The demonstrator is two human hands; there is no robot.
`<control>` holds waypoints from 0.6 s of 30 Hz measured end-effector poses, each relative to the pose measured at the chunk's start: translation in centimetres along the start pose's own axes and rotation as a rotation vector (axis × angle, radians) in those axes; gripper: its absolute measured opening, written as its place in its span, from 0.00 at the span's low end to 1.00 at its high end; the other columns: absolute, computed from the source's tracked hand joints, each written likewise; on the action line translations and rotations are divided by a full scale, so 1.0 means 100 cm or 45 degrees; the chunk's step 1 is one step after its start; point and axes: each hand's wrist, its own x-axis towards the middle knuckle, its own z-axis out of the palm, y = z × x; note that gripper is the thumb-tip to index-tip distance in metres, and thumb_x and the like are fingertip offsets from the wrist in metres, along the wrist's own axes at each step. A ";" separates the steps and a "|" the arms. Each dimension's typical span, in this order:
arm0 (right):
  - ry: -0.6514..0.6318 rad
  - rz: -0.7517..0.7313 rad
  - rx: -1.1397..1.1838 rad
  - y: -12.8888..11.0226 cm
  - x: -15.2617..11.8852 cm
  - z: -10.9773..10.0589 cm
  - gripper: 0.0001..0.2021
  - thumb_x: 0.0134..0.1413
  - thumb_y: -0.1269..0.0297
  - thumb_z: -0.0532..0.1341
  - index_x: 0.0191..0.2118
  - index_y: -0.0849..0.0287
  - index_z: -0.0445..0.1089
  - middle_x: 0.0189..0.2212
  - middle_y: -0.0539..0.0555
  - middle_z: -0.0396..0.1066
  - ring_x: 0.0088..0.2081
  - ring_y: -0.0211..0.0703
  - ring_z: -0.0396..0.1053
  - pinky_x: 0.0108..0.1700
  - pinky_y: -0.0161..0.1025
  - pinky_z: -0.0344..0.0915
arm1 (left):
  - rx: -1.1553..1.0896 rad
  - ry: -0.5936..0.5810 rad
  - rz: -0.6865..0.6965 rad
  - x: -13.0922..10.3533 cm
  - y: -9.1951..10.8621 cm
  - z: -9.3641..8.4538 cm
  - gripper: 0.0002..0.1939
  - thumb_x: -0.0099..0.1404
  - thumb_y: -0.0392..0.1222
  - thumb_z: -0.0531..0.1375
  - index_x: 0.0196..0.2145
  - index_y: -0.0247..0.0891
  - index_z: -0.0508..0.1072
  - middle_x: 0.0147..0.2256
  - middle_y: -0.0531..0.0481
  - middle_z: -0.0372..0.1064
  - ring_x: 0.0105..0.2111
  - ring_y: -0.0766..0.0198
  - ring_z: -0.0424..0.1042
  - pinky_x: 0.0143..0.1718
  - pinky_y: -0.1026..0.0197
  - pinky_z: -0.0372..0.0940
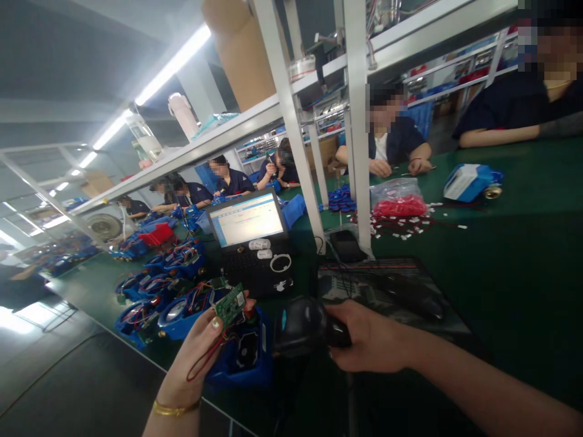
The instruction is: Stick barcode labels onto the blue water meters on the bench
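Between the thumb and fingers of my left hand (204, 337) is a green circuit board (230, 307) with a white label and red wires trailing down over the palm. Below the board sits an opened blue housing (255, 364) with a dark part inside. My right hand (364, 337) is wrapped round the handle of a black barcode scanner (300, 325). The scanner's head is turned left, a short way from the board and above the table. Behind both hands stands an open laptop (250, 221) with a lit screen.
Several blue housings with wires (170, 285) line the table's left side. At right lie a mouse (414, 296) on a dark mat, a bag of red parts (398, 197) and a blue-and-white unit (469, 182). Shelf posts (359, 121) rise behind. Several co-workers sit across the table.
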 end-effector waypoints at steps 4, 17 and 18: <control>-0.011 -0.027 0.066 0.005 0.001 0.003 0.07 0.39 0.75 0.56 0.30 0.62 0.64 0.21 0.43 0.59 0.21 0.31 0.56 0.20 0.25 0.51 | 0.006 -0.034 -0.025 0.002 0.001 -0.002 0.26 0.55 0.54 0.65 0.47 0.37 0.74 0.49 0.43 0.71 0.51 0.50 0.68 0.56 0.55 0.60; 0.124 0.083 -0.843 0.062 -0.025 0.010 0.22 0.45 0.63 0.65 0.49 0.55 0.69 0.45 0.55 0.70 0.45 0.52 0.69 0.48 0.40 0.67 | 0.247 -0.225 0.079 0.013 -0.011 -0.009 0.40 0.48 0.65 0.65 0.51 0.37 0.69 0.47 0.40 0.70 0.51 0.46 0.66 0.54 0.53 0.59; 0.247 0.055 -0.891 0.079 -0.035 -0.002 0.20 0.48 0.61 0.63 0.50 0.54 0.69 0.47 0.55 0.69 0.48 0.53 0.68 0.50 0.40 0.67 | 0.276 -0.253 0.100 0.013 -0.010 -0.008 0.39 0.48 0.65 0.65 0.52 0.37 0.69 0.48 0.41 0.70 0.51 0.46 0.67 0.53 0.54 0.60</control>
